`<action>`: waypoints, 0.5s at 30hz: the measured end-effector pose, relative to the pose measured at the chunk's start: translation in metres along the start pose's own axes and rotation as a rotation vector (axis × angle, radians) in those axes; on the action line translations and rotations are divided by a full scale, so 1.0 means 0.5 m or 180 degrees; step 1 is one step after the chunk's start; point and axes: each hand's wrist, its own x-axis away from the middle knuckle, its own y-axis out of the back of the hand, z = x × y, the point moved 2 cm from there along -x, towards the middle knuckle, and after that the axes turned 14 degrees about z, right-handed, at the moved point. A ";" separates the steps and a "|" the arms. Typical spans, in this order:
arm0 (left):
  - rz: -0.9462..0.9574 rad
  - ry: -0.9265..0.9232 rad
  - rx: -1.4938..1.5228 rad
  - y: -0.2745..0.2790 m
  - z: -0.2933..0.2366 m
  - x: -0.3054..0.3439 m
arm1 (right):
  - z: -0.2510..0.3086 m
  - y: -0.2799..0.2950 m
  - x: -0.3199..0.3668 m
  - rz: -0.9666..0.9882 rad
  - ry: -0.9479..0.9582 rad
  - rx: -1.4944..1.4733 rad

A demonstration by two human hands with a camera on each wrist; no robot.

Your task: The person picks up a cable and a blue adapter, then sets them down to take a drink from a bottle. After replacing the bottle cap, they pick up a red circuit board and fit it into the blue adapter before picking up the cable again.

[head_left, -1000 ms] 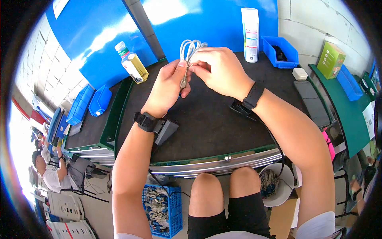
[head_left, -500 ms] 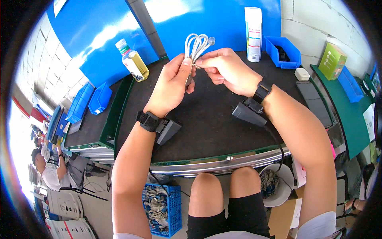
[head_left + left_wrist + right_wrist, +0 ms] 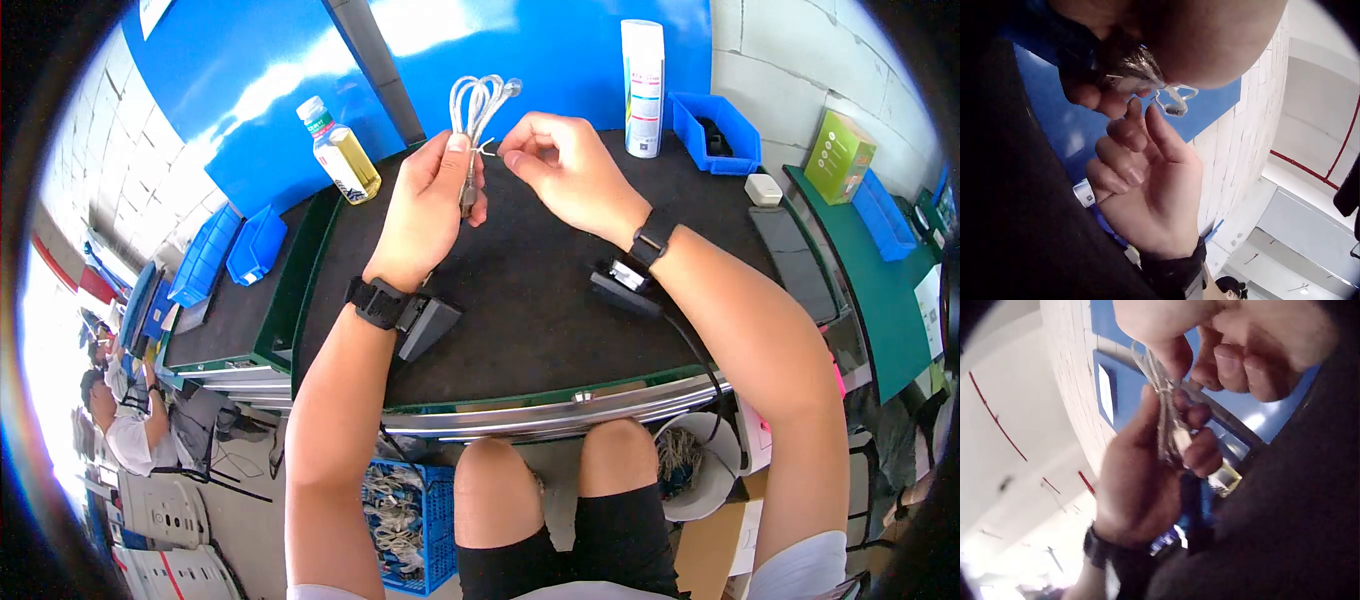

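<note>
Your left hand [image 3: 430,200] grips the coiled cable [image 3: 478,98], thumb pressed on the bundle; loops stick up above the grip, a metal plug end points down. Your right hand [image 3: 575,178] is just beside it, fingers bent, thumb and index tips nearly together by the tie [image 3: 484,147] at the cable's waist. Can't tell if they pinch the tie's end. Cable is held up over the black bench top [image 3: 530,310]. Beyond: bottle [image 3: 344,165] on your left, spray can [image 3: 643,90] and blue bin [image 3: 737,164] on your right.
</note>
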 end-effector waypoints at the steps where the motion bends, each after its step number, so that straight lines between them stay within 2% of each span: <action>1: 0.0000 -0.0002 0.0002 -0.001 -0.001 0.000 | 0.022 -0.004 -0.001 -0.0239 0.0635 0.0683; 2: -0.0027 0.0025 0.0059 -0.002 -0.003 -0.001 | 0.036 0.004 0.010 -0.0278 0.0454 0.0853; 6: 0.0023 0.0096 0.0101 0.000 -0.002 0.000 | 0.076 0.014 0.018 -0.0274 0.0520 0.1232; 8: 0.0068 0.0086 0.0141 -0.001 -0.006 0.001 | 0.074 0.015 0.015 -0.0095 0.0981 0.1519; 15: 0.0206 0.0050 0.0302 -0.002 -0.006 0.002 | 0.078 0.017 0.012 -0.0097 0.0910 0.1610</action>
